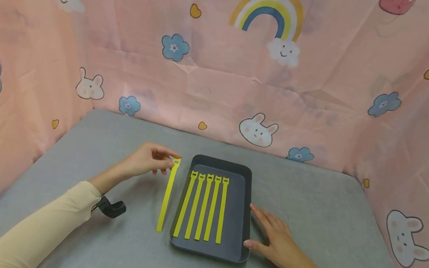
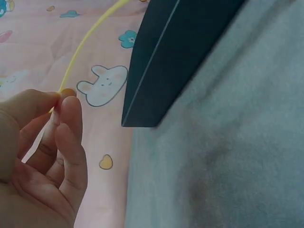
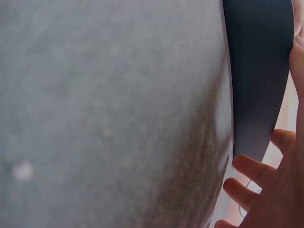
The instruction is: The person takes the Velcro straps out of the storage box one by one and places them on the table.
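Between thumb and fingertips, my left hand [image 1: 149, 159] pinches a yellow hook-and-loop cable tie [image 1: 166, 197] by its slotted head. The tie hangs lengthwise just left of a dark grey tray [image 1: 235, 233]; in the left wrist view the same tie [image 2: 77, 52] bows in a curve. Several matching yellow cable ties [image 1: 204, 209] lie side by side in the tray's left and middle part, slotted heads toward the far end. My right hand [image 1: 279, 241] touches the tray's right side with spread, fairly straight fingers. From the right wrist, that hand [image 3: 270, 190] is seen against the tray's outer wall [image 3: 259, 71].
A grey table [image 1: 126, 243] bears the tray. Pink patterned cloth [image 1: 205, 89] hangs behind the table and along both sides. Each wrist carries a black camera mount, such as the one on the left wrist [image 1: 112, 208].
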{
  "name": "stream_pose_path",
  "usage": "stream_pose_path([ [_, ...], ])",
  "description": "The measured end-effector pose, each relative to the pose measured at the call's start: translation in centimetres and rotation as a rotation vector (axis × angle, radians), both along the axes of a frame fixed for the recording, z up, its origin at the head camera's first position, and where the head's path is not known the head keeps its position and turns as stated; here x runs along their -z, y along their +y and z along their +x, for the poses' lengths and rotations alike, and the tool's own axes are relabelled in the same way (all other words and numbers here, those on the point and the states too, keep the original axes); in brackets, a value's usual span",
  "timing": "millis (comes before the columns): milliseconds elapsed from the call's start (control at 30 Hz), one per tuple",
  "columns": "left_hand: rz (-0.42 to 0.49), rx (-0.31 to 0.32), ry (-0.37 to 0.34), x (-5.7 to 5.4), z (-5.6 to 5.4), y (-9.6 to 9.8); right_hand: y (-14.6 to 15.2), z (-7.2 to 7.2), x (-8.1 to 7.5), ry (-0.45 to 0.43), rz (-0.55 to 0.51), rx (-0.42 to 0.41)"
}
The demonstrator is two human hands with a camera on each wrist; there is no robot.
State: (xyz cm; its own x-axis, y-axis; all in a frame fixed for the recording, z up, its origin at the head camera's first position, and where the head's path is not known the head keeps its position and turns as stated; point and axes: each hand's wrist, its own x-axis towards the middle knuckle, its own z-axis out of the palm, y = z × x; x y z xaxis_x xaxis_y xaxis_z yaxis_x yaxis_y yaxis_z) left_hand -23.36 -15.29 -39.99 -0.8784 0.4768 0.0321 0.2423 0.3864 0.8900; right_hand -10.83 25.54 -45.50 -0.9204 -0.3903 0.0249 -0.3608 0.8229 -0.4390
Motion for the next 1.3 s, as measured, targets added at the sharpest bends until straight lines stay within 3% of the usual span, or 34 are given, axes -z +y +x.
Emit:
stream_pose_path([
  [300,-0.038,-0.006,0.05,2.3,-2.1,0.4,0.0,0.0,0.1,-0.024,-0.005,0.014],
  [533,-0.078,0.009,0.071,3.8,-3.0,1.0,0.0,-0.1,0.2,-0.024,-0.009,0.014],
  [1300,-0.142,0.007,0.109,5.3,-3.9,2.2,0.3,-0.1,0.3,-0.012,0.004,0.012],
])
